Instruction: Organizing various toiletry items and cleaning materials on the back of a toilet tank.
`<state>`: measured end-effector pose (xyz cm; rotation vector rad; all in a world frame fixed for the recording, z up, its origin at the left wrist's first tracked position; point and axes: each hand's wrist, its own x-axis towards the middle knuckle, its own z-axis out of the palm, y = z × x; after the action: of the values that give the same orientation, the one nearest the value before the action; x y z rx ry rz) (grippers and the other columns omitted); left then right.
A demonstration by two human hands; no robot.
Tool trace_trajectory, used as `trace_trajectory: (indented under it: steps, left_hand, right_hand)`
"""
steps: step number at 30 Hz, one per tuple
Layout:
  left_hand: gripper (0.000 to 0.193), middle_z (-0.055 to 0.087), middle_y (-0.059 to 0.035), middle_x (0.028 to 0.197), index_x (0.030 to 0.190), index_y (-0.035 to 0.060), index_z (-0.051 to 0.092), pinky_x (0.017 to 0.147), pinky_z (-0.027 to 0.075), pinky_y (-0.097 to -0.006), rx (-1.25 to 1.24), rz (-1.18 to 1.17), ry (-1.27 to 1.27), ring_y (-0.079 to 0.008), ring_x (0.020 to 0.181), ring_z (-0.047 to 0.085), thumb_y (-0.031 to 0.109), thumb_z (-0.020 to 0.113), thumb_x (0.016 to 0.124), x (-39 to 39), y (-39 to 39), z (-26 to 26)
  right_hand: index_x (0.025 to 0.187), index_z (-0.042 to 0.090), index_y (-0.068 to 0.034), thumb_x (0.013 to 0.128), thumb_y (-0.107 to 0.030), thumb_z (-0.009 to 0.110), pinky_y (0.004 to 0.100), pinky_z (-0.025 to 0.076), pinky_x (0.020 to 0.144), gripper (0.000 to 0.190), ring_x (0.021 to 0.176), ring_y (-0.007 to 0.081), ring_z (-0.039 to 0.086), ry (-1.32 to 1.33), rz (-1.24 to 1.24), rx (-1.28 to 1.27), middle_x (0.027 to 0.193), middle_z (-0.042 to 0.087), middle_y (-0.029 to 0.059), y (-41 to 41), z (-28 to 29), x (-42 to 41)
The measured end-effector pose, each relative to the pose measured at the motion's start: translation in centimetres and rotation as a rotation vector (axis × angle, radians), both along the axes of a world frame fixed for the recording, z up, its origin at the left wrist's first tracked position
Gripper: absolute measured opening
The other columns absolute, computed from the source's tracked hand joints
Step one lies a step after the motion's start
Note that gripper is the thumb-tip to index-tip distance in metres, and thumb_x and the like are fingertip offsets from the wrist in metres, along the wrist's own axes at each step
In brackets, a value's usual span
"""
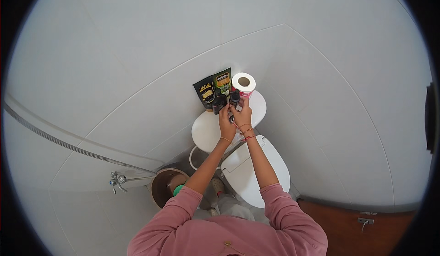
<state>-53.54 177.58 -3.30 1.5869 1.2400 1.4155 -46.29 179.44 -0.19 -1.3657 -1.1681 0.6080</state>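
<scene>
Over the white toilet tank lid (pixel 205 131), my two hands are close together. My right hand (pixel 244 114) has its fingers and thumb around the lower part of a small black bottle (pixel 234 98). The fingertips of my left hand (pixel 227 125) are near that bottle and beside another black bottle (pixel 219 105); whether they grip anything is unclear. A small, shiny dark round thing (pixel 231 119) shows between my hands, too covered to identify. Behind the bottles, a black Natur tube (pixel 205 90) and a green tube (pixel 222 81) lean against the wall.
A toilet paper roll (pixel 243 83) in pink wrapping stands right of the tubes. Below is the closed toilet lid (pixel 271 173). To the left are a brown bucket (pixel 161 189) with a green item (pixel 178 189), a wall tap (pixel 118 180) and a shower hose (pixel 86 152). A wooden door (pixel 330 225) is lower right.
</scene>
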Motion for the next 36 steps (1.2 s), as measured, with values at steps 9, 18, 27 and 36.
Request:
trace_trajectory:
  steps: [9,18,27,36]
  left_hand:
    - [0.057,0.039,-0.0116,0.119,0.124,-0.0002,0.034,0.090,0.041,-0.0292,-0.097,-0.102,-0.202,-0.0225,0.107,0.048,-0.013,0.052,0.071,0.1,0.3,0.1]
    - [0.057,0.043,-0.0147,0.121,0.126,-0.0027,0.030,0.088,0.042,-0.0289,-0.158,-0.118,-0.158,-0.0221,0.108,0.048,-0.010,0.052,0.074,0.2,0.6,-0.6]
    - [0.054,0.042,-0.0166,0.123,0.127,-0.0023,0.030,0.090,0.040,-0.0292,-0.191,-0.159,-0.099,-0.0231,0.113,0.044,-0.010,0.049,0.076,-0.3,1.4,-1.8]
    - [0.051,0.040,-0.0156,0.126,0.126,-0.0011,0.034,0.090,0.041,-0.0310,-0.134,-0.148,-0.030,-0.0243,0.115,0.042,-0.005,0.051,0.078,-0.8,2.0,-2.4]
  right_hand:
    - [0.107,0.045,0.001,0.070,-0.008,0.064,0.0303,0.047,0.076,0.043,0.092,0.0242,0.057,-0.145,0.075,0.039,0.099,0.057,0.0165,1.1,-0.7,1.0]
    - [0.110,0.047,0.000,0.072,-0.004,0.063,0.0275,0.050,0.074,0.041,0.089,0.0188,0.056,0.116,-0.030,0.002,0.097,0.055,0.0129,0.8,-1.0,0.1]
    - [0.105,0.050,0.001,0.070,0.000,0.063,0.0287,0.049,0.077,0.037,0.092,0.0184,0.056,0.095,-0.069,0.049,0.097,0.057,0.0118,1.1,-2.0,-0.2]
    - [0.100,0.051,0.001,0.069,0.000,0.065,0.0277,0.049,0.076,0.034,0.090,0.0186,0.057,0.110,-0.101,0.052,0.095,0.057,0.0119,1.3,-2.3,-0.5]
